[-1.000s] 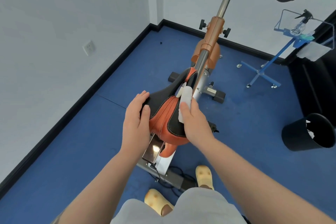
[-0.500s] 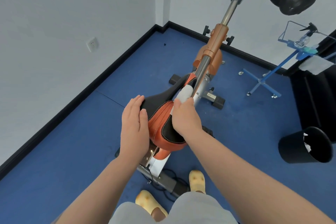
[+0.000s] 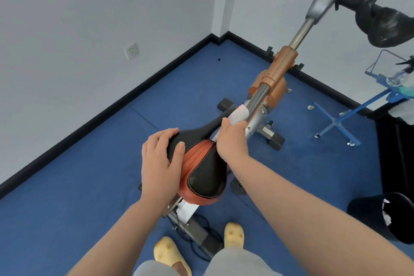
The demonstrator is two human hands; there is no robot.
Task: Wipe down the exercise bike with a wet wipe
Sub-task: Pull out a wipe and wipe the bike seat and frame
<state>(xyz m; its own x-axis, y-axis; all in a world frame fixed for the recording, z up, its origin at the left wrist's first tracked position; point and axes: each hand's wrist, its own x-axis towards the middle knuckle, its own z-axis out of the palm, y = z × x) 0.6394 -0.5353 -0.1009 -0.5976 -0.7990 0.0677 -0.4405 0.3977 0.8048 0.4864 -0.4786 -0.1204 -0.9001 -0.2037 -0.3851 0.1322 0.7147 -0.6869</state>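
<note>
The exercise bike stands in front of me with a black and orange saddle (image 3: 205,170), an orange frame (image 3: 276,76) and black handlebars (image 3: 380,18) at the top right. My left hand (image 3: 160,159) lies flat on the saddle's left side, fingers curled over its edge. My right hand (image 3: 231,141) holds a white wet wipe (image 3: 239,114) at the saddle's nose, pressed against the grey frame tube (image 3: 257,101). Most of the wipe is hidden in my fist.
A black bin (image 3: 385,217) with white scraps stands at the lower right. A blue wheeled stand (image 3: 345,116) holding a spray bottle (image 3: 401,74) is at the right. White walls meet in the corner ahead. My yellow slippers (image 3: 234,234) are behind the bike's rear base.
My right hand slid the wipe forward along the saddle, from its middle to the nose and the frame tube. My left hand stayed on the saddle. The camera tilted up.
</note>
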